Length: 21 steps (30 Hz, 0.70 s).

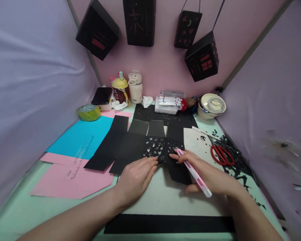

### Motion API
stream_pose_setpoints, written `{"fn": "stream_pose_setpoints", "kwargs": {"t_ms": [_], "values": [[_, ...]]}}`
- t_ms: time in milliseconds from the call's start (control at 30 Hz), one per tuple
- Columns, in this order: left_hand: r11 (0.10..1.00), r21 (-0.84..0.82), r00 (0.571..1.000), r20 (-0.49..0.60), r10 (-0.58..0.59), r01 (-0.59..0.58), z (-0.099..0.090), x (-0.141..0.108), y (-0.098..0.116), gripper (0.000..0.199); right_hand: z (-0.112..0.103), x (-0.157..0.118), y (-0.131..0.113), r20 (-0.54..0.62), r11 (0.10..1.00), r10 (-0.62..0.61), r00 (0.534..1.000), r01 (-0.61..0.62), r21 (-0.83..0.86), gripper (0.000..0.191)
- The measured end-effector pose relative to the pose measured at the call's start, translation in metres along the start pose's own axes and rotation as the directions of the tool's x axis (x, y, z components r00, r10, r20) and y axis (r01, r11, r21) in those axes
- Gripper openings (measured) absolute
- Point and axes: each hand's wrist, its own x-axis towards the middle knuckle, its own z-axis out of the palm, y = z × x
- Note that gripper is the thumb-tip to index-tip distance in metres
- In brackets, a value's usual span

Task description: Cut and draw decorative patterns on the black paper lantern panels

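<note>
A black card sheet (pixel 130 147) with slit flaps lies in the middle of the table, small stars and other shapes cut through its centre panels. My left hand (pixel 137 175) rests flat on its lower edge, fingers stretched out and holding nothing. In my right hand (pixel 200 170) is a pink craft knife (pixel 194 172), gripped like a pen, its tip end against the right-hand panel beside the cut-outs. The blade itself is too small to make out. Beneath the card is a pale board (pixel 170 197).
Red-handled scissors (pixel 222 155), a white pen (pixel 205 132) and black scraps (pixel 240 160) lie right. Left are blue paper (pixel 77 135), pink paper (pixel 57 182), a clear ruler (pixel 79 160) and yellow tape (pixel 88 113). A black strip (pixel 169 224) lies in front; black paper boxes (pixel 202 57) hang above.
</note>
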Motion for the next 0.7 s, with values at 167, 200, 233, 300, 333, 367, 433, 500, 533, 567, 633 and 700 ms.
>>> {"fn": "stream_pose_setpoints", "kwargs": {"t_ms": [167,200,233,300,333,367,433,500,533,567,633,700], "values": [[1.000,0.006,1.000,0.003,0.004,-0.004,0.000,-0.001,0.000,0.021,0.006,0.002,0.005,-0.269,0.991,-0.115,0.956,0.091,-0.100,0.027],[1.000,0.008,1.000,0.016,0.005,-0.005,0.001,-0.001,0.001,0.020,0.007,0.002,0.006,-0.312,0.984,-0.160,0.936,0.128,-0.122,0.024],[1.000,0.011,1.000,0.029,0.004,-0.004,0.002,-0.002,0.001,0.022,0.008,0.002,0.006,-0.339,0.974,-0.211,0.917,0.169,-0.151,0.022],[1.000,0.023,0.998,0.063,-0.004,0.002,0.004,-0.003,0.003,0.029,0.010,0.004,0.005,-0.354,0.944,-0.311,0.882,0.244,-0.221,0.022],[0.999,0.036,0.996,0.086,-0.010,0.007,0.005,-0.004,0.004,0.034,0.012,0.006,0.004,-0.351,0.927,-0.355,0.866,0.277,-0.254,0.022],[0.998,0.054,0.993,0.113,-0.021,0.014,0.005,-0.004,0.005,0.038,0.014,0.007,0.001,-0.348,0.911,-0.389,0.853,0.301,-0.281,0.021],[0.995,0.098,0.985,0.168,-0.046,0.029,0.004,-0.004,0.006,0.045,0.018,0.009,-0.004,-0.326,0.881,-0.445,0.834,0.344,-0.325,0.019],[0.990,0.135,0.972,0.224,-0.076,0.046,0.003,-0.004,0.007,0.046,0.022,0.010,-0.008,-0.283,0.848,-0.493,0.823,0.381,-0.368,0.018],[0.988,0.144,0.965,0.245,-0.090,0.056,0.003,-0.005,0.008,0.044,0.024,0.011,-0.010,-0.255,0.830,-0.510,0.821,0.393,-0.396,0.017],[0.987,0.147,0.959,0.263,-0.103,0.066,0.002,-0.005,0.008,0.042,0.025,0.011,-0.012,-0.227,0.811,-0.524,0.821,0.401,-0.425,0.016],[0.987,0.135,0.951,0.285,-0.120,0.084,0.002,-0.006,0.008,0.038,0.028,0.012,-0.016,-0.195,0.773,-0.555,0.809,0.415,-0.479,0.015],[0.990,0.107,0.950,0.286,-0.122,0.095,0.001,-0.007,0.009,0.036,0.030,0.013,-0.019,-0.194,0.743,-0.592,0.782,0.437,-0.507,0.015]]}}
